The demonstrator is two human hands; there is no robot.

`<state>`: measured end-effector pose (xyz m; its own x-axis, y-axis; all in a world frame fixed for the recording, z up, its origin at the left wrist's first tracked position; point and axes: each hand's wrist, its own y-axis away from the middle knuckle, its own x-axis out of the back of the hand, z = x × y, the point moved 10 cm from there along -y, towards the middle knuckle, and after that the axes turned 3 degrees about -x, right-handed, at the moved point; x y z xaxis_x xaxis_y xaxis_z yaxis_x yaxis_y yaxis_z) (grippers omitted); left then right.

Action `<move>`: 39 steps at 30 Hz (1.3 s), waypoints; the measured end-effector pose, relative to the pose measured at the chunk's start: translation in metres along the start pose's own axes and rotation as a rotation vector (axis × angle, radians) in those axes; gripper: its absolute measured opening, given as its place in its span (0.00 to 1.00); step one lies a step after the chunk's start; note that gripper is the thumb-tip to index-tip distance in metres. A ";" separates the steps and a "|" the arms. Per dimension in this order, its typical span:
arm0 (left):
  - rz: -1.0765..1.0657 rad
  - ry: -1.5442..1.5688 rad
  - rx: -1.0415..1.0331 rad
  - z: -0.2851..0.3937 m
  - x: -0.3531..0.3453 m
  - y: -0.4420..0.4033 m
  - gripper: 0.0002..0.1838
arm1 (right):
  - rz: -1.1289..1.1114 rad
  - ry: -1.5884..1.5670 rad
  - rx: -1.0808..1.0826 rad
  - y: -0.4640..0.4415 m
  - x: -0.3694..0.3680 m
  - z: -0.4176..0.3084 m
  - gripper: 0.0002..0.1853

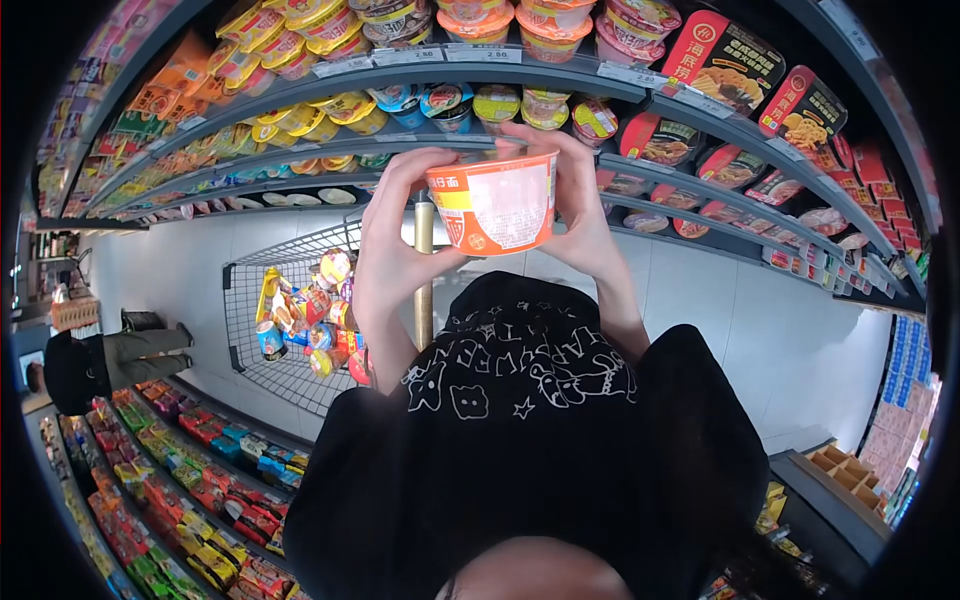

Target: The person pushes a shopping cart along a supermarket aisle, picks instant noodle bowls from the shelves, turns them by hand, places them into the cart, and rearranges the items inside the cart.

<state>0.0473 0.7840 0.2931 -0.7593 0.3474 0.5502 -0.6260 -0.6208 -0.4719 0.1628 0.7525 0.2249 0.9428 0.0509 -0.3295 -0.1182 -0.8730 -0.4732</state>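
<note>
Left hand (390,225) curled, right hand (581,212) curled, facing each other

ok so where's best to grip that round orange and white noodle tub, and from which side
Probably the curved wall of the round orange and white noodle tub, just below its wider rim, coming from left and right together, as the bare left hand and bare right hand do. The wall tapers away from that rim, so opposed hands should resist slipping.
</note>
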 end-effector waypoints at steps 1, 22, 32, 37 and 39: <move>0.000 0.001 0.001 0.000 0.002 0.000 0.33 | 0.011 0.076 0.034 0.000 -0.001 -0.006 0.40; -0.058 0.078 0.161 -0.028 -0.011 0.001 0.33 | -0.020 0.322 0.010 0.001 0.005 -0.008 0.36; -0.025 0.183 0.128 -0.044 -0.023 -0.003 0.32 | -0.005 -0.270 -0.243 0.003 0.020 0.026 0.41; -0.037 0.161 0.117 -0.048 -0.042 -0.009 0.38 | 0.057 -0.053 -0.304 0.001 0.031 0.042 0.37; 0.011 0.302 0.153 -0.052 -0.047 -0.007 0.42 | 0.130 -0.059 -0.199 -0.008 0.042 0.035 0.37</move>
<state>0.0782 0.8084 0.2343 -0.7986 0.5182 0.3061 -0.6008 -0.7162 -0.3551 0.1927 0.7784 0.1866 0.9032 -0.0450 -0.4268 -0.1682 -0.9521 -0.2554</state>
